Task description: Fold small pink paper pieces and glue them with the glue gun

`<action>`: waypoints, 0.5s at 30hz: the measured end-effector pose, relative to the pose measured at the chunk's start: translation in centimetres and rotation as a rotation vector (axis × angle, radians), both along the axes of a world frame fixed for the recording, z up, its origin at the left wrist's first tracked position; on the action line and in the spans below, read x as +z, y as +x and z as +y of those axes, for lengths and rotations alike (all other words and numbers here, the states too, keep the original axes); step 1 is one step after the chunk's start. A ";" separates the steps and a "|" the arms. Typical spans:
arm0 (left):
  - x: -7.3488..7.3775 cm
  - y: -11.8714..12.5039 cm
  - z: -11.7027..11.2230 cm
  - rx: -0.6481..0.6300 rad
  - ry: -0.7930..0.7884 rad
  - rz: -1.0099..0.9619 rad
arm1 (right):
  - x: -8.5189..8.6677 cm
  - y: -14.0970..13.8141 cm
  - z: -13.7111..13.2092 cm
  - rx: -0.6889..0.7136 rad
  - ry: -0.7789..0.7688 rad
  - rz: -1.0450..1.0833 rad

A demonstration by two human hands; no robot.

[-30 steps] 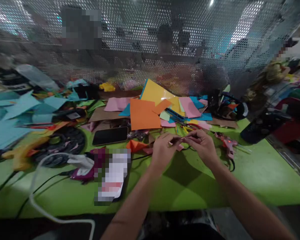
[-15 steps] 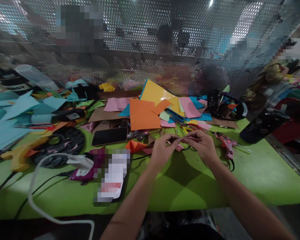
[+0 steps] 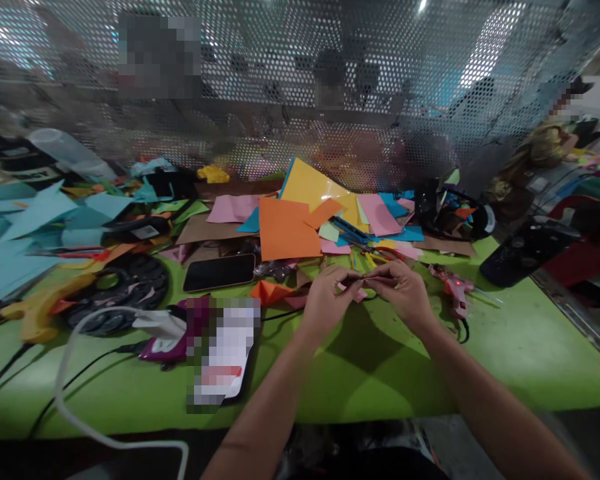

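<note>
My left hand (image 3: 331,293) and my right hand (image 3: 399,287) meet above the table, thumbs and forefingers pinched close together. Between the fingertips is a small piece of pink paper (image 3: 365,281), mostly covered by the fingers. Just below the hands a scrap of pink paper (image 3: 360,294) shows; whether it is part of the held piece I cannot tell. To the right of my right hand stands a pink glue gun (image 3: 457,290) with a red light lit. Beyond the hands lie pliers with yellow and red handles (image 3: 380,255) and a blue cutter (image 3: 351,231).
Coloured paper, including an orange sheet (image 3: 287,230), is heaped along the back of the green table (image 3: 370,393). Left are a dark phone (image 3: 220,273), a lit phone (image 3: 227,353), a purple power strip (image 3: 163,347) and a yellow glue gun (image 3: 43,310). A dark bottle (image 3: 527,250) lies right.
The fingertips of both hands have shifted slightly, and less of the pink paper shows between them. The things on the table are where they were.
</note>
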State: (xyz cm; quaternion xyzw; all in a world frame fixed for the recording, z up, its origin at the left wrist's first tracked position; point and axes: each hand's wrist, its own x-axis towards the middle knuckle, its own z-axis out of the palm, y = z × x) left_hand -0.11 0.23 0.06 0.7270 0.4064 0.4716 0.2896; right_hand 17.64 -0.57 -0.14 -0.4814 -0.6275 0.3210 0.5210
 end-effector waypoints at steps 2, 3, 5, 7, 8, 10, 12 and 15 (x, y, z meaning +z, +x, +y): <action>-0.1 0.0 0.1 0.014 0.019 0.011 | -0.1 0.0 0.0 0.017 -0.017 0.017; -0.2 0.1 0.1 0.022 0.027 0.016 | -0.1 -0.1 0.0 0.014 -0.031 0.027; -0.3 0.1 0.1 0.043 0.037 0.029 | 0.1 -0.1 -0.1 -0.023 -0.058 0.025; -0.2 0.1 0.1 0.064 0.039 0.043 | 0.4 -0.1 -0.2 -0.064 -0.071 0.009; -0.2 0.1 0.1 0.067 0.035 0.046 | 0.5 -0.1 -0.2 -0.071 -0.072 0.006; -0.1 0.1 0.1 0.049 0.022 0.044 | 0.7 -0.1 -0.3 -0.055 -0.071 0.019; 0.0 0.1 0.1 0.019 0.008 0.033 | 0.8 -0.1 -0.3 -0.031 -0.076 0.029; -0.1 0.2 0.1 -0.011 -0.016 0.016 | 0.8 -0.2 -0.3 -0.021 -0.066 0.011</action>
